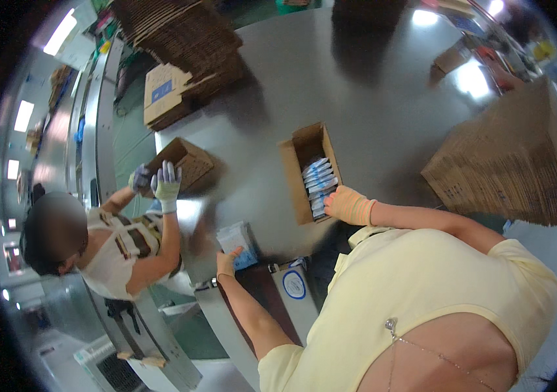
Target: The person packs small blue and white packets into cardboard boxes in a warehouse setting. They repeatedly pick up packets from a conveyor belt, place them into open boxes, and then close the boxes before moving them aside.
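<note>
An open cardboard box (303, 208) sits on the metal table in front of me, with a row of white-and-blue packets (318, 178) standing inside. My right hand (350, 206), in an orange-and-green knit glove, is closed over the box's near right wall; its fingertips are beside the packets and partly hidden. To the left, at the table's near edge, lies a small stack of pale blue-and-white packets (238, 242). My left hand (227, 262) grips this stack from its near side, thumb on top.
A co-worker's gloved hands (166, 183) hold another open box (191, 163) at the left. Tall stacks of flattened cartons stand at the far left (177, 46) and at the right (510, 160). A grey cabinet (294, 287) is below the near edge.
</note>
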Available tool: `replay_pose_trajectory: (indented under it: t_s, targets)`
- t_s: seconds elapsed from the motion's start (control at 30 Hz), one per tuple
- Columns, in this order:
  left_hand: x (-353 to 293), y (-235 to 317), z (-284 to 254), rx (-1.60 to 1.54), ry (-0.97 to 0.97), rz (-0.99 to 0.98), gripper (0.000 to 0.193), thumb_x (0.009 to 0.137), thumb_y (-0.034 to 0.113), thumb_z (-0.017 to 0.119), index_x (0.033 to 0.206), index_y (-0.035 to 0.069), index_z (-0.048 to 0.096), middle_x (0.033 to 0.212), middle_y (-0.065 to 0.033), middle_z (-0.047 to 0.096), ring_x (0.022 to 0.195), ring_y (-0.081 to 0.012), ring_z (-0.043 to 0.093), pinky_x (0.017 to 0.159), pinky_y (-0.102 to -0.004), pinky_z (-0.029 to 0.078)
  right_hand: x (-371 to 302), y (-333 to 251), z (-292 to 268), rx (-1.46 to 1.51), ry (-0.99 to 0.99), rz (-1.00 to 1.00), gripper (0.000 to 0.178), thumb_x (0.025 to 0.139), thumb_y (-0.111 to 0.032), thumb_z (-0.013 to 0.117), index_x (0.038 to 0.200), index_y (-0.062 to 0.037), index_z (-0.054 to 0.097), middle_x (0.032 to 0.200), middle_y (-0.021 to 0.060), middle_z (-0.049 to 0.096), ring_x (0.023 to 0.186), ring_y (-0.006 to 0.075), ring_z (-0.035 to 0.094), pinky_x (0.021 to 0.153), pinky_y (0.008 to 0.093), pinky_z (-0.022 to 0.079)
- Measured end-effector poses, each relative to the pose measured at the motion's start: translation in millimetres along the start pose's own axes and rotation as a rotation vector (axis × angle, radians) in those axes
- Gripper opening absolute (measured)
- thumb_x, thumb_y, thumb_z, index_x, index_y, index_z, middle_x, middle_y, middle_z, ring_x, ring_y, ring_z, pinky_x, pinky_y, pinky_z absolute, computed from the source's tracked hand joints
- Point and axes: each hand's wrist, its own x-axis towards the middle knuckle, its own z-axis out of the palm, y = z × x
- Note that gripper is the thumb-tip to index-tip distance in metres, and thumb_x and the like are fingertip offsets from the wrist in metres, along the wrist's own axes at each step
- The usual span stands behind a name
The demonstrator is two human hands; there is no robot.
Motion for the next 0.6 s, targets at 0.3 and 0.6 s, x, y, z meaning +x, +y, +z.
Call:
replay_pose_trajectory:
  t_s: [0.3, 0.6]
  targets:
    - [4.7, 133.9, 160.1, 0.919, 0.071, 0.682, 0.045, 0.063, 0.031, 0.08, 0.097, 0.009, 0.059, 0.094, -0.0102, 0.062, 0.093, -0.0279, 0.059, 0.08, -0.043, 0.048, -8.7, 4.0, 14.3, 0.024, 0.064, 0.028, 0.01, 0.081, -0.018, 0.061, 0.087, -0.0164, 0.068, 0.093, 0.0004, 0.065, 0.091, 0.0169, 0.063, 0.077, 0.0319, 0.044]
    - [-6.0, 179.0, 141.6, 0.953, -0.113, 0.693, 0.038, 0.065, 0.026, 0.077, 0.095, 0.009, 0.059, 0.091, -0.0084, 0.065, 0.088, -0.0263, 0.063, 0.081, -0.0361, 0.044, -12.5, 1.7, 5.7, -0.017, 0.074, 0.067, 0.009, 0.08, -0.019, 0.06, 0.083, -0.0165, 0.068, 0.087, -0.0005, 0.064, 0.088, 0.0185, 0.063, 0.073, 0.0321, 0.044]
